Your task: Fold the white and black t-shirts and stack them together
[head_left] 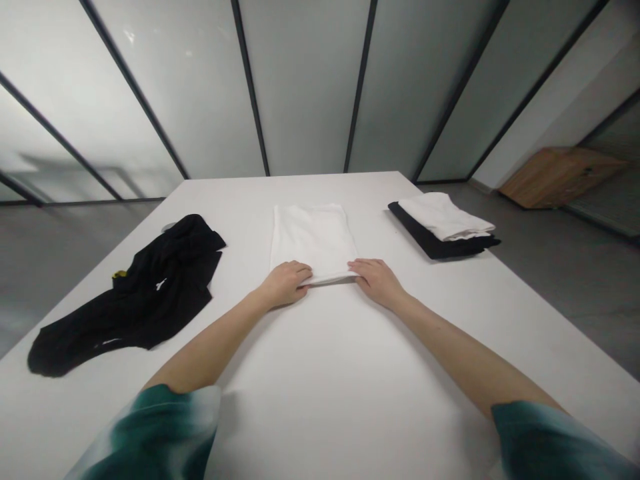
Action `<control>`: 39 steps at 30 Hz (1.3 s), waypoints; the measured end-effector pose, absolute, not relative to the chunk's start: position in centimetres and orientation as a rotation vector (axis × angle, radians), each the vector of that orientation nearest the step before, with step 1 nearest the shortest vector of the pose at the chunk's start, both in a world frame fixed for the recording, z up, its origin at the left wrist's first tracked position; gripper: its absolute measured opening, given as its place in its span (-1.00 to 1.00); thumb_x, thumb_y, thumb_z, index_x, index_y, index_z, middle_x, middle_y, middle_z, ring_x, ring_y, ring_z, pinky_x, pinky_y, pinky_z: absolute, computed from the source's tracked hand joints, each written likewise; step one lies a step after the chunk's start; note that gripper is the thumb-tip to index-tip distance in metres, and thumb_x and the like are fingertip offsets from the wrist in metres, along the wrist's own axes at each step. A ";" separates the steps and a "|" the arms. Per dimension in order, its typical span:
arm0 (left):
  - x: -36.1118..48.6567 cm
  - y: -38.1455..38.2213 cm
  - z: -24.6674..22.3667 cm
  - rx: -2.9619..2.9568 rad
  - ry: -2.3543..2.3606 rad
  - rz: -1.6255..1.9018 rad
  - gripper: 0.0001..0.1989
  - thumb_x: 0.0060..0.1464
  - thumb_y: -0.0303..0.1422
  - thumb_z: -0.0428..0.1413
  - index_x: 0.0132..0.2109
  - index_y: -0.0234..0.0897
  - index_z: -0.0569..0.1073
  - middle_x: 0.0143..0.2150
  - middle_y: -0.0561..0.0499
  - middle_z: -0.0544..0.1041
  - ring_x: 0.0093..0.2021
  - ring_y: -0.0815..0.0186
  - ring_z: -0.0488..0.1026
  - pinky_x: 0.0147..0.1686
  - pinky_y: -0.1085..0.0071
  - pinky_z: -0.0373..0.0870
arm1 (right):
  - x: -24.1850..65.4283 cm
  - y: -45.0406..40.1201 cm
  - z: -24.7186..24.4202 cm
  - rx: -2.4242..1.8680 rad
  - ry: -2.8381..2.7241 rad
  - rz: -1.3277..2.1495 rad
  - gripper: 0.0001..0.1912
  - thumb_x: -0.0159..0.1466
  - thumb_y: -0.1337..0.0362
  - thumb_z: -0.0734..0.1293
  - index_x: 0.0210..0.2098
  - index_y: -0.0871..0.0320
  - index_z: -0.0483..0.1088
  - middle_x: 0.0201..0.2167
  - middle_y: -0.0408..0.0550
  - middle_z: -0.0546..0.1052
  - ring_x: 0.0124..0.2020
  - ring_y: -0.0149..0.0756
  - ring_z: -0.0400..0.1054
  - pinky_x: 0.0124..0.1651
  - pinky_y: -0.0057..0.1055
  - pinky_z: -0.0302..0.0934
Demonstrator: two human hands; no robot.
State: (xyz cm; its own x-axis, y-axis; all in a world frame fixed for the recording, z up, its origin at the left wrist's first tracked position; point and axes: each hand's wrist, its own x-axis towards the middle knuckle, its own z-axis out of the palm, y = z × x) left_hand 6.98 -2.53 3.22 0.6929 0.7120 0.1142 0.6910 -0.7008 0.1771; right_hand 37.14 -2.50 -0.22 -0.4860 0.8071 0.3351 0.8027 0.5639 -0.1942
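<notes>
A folded white cloth (pixel 315 237) lies flat on the white table (pixel 330 373), straight in front of me. My left hand (pixel 287 283) grips its near left corner, thumb below and fingers on top. At the near right corner, my right hand (pixel 377 281) pinches the cloth in the same way. The near edge between the two hands is slightly raised, with a thin shadow under it.
A crumpled black garment (pixel 145 287) spreads over the table's left side, with a small yellow piece (pixel 119 274) at its edge. On the right, a folded white cloth (pixel 445 215) rests on a folded black one (pixel 433 245). Glass panels stand behind the table.
</notes>
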 end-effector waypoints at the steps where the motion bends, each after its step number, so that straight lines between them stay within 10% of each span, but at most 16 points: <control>1: 6.8 -2.6 3.4 2.783 1.170 0.234 -0.63 0.12 -0.37 0.10 0.08 -0.19 0.52 0.18 -0.12 0.51 0.17 0.06 0.43 0.15 0.12 0.37 | 37.5 -2.4 -0.2 -1.318 -2.390 0.005 -0.62 0.29 0.36 0.25 0.02 0.06 0.56 0.06 0.03 0.59 0.14 -0.01 0.42 0.17 0.04 0.26; 12: 3.5 -0.6 2.6 2.566 1.478 0.553 -0.62 0.02 -0.44 0.04 -0.02 -0.21 0.58 -0.05 -0.09 0.62 0.02 0.10 0.51 0.12 0.12 0.41 | 40.6 -2.1 0.6 -1.198 -2.393 -0.008 -0.63 0.19 0.21 0.35 -0.03 0.14 0.56 0.05 0.11 0.58 0.11 0.03 0.42 0.16 0.00 0.27; 18: 2.4 0.1 1.6 2.686 1.280 0.454 -0.44 -0.04 -0.37 0.20 0.17 -0.26 0.49 0.31 -0.20 0.40 0.32 0.02 0.30 0.30 0.08 0.25 | 41.5 -1.5 -0.3 -1.141 -2.419 0.072 -0.61 0.18 0.28 0.34 0.00 0.08 0.56 0.19 0.08 0.49 0.20 0.00 0.37 0.22 0.03 0.26; 30: 1.9 0.3 5.7 2.177 1.058 0.541 -0.75 0.04 -0.30 0.06 -0.25 -0.27 0.60 -0.25 -0.01 0.65 -0.15 0.14 0.56 -0.02 0.22 0.46 | 40.0 -2.2 5.7 -1.386 -2.193 0.688 -0.76 0.13 0.16 0.27 -0.49 0.12 0.53 -0.53 -0.11 0.56 -0.39 -0.18 0.45 -0.29 -0.35 0.30; 39: 4.5 4.0 3.4 1.640 1.510 0.868 -0.59 0.03 -0.16 0.12 -0.05 -0.34 0.54 0.00 -0.22 0.62 0.01 -0.03 0.54 0.04 0.11 0.44 | 35.9 4.9 3.8 -1.538 -1.288 1.047 -0.47 0.20 -0.02 0.31 0.08 0.10 0.41 0.01 0.12 0.56 0.04 -0.03 0.43 0.06 -0.16 0.34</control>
